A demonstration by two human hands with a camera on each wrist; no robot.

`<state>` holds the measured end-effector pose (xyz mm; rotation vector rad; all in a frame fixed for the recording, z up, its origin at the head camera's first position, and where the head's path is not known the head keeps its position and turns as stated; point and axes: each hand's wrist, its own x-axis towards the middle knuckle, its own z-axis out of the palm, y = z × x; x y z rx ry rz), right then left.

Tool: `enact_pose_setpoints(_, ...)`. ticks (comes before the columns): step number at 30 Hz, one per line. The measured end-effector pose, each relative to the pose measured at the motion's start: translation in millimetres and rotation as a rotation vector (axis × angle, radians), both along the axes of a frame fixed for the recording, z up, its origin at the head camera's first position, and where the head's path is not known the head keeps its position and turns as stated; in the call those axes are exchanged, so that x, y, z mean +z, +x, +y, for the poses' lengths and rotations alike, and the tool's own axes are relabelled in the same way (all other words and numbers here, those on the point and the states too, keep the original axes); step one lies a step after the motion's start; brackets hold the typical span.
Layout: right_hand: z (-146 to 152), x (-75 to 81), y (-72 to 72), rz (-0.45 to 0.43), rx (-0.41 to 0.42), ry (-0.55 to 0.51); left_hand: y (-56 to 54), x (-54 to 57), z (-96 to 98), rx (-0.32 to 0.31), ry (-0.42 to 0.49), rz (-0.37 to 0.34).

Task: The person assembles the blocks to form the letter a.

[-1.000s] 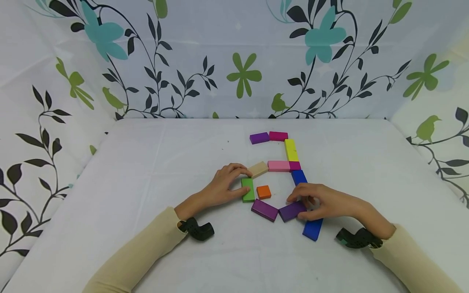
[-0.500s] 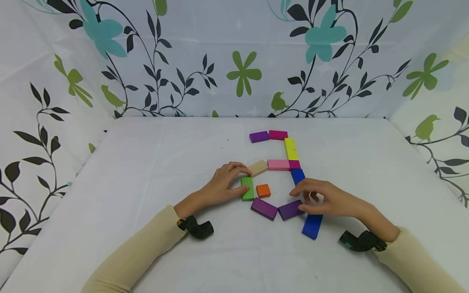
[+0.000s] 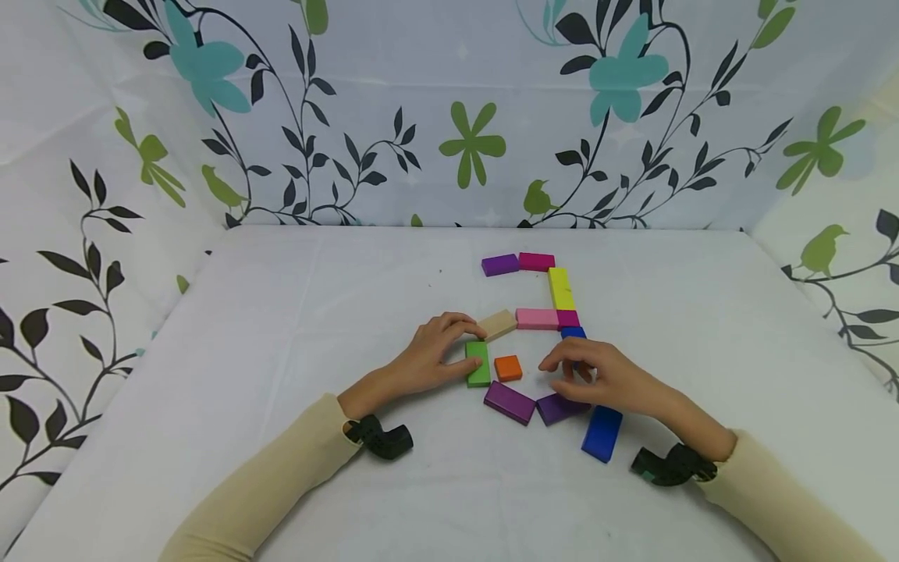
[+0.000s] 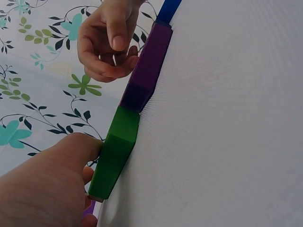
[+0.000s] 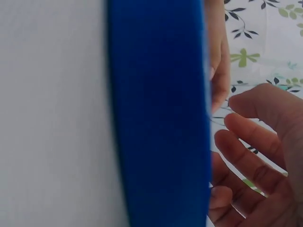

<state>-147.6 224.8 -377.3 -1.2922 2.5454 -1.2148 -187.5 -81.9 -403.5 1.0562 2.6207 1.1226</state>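
Observation:
My left hand [image 3: 431, 359] rests on the blocks, its thumb lying on a green block [image 3: 477, 373] and its fingertips at the near corner of a beige block [image 3: 499, 324]. Held over the near right of the figure, my right hand [image 3: 618, 378] has loosely bent fingers with nothing between them. Beneath its thumb lies a purple block [image 3: 555, 409], partly covered. A long blue block [image 3: 602, 435] sits close by and looms large in the right wrist view. Most of another blue block [image 3: 572, 332] hides behind the right fingers.
A darker purple block [image 3: 509, 403] and an orange block [image 3: 508, 368] lie between the hands. Farther back run pink [image 3: 537, 318], small magenta [image 3: 568, 318], yellow [image 3: 561, 289], magenta [image 3: 537, 261] and violet blocks [image 3: 500, 265]. A patterned cloth [image 3: 393, 70] hangs behind the white table [image 3: 337, 281].
My right hand has let go of the purple block, lifted and drawn back, then shifted left and inward over it. My left hand has stayed in place; the blocks look unmoved.

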Motion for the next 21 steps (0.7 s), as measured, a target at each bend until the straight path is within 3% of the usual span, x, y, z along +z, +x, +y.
enact_pose_setpoints(14,-24,-3.3,-4.3,0.023,-0.068,-0.038,0.0,3.0,-0.9,0.005,0.0,0.008)
enact_pose_setpoints(21,-32,-1.5,-2.1,-0.013,-0.099,-0.016,0.4,1.8,-1.1,0.001,-0.007,-0.002)
